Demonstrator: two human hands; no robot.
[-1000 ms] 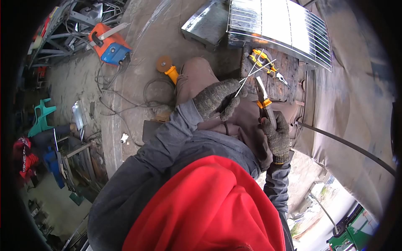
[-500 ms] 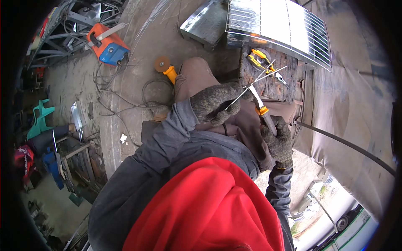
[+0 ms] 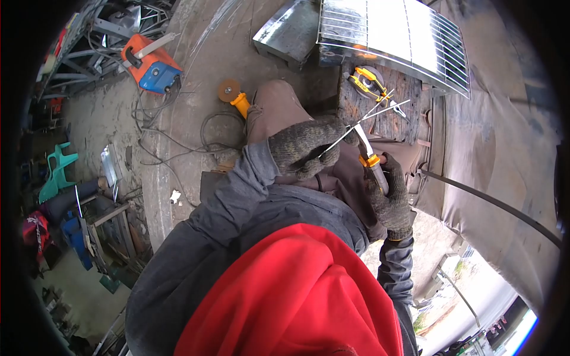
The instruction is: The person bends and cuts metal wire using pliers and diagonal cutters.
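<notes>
My left hand [image 3: 309, 147], in a dark knit glove, is closed around thin metal rods [image 3: 338, 142] that cross and stick out up and to the right. My right hand [image 3: 389, 199], gloved the same way, grips a hand tool [image 3: 376, 174] with a grey handle, an orange collar and a flat, bright metal front part. That front end reaches the rods beside my left fingertips. Beyond the rods is a worn wooden block [image 3: 353, 113] bearing a yellow-framed round tool [image 3: 368, 83] and a small silver tool [image 3: 401, 108].
A shiny sheet-metal piece with a wire grille [image 3: 392, 29] lies behind the block, beside a metal box [image 3: 288, 29]. A yellow angle grinder [image 3: 236, 98] and its cable lie left of my knee. Farther left are an orange-and-blue machine [image 3: 151, 65] and a green plastic chair [image 3: 57, 169].
My right hand has shifted slightly left, and its thumb now lifts along the tool. The tool has tilted a little. The rods' far ends have moved slightly, while my left hand stays nearly in place.
</notes>
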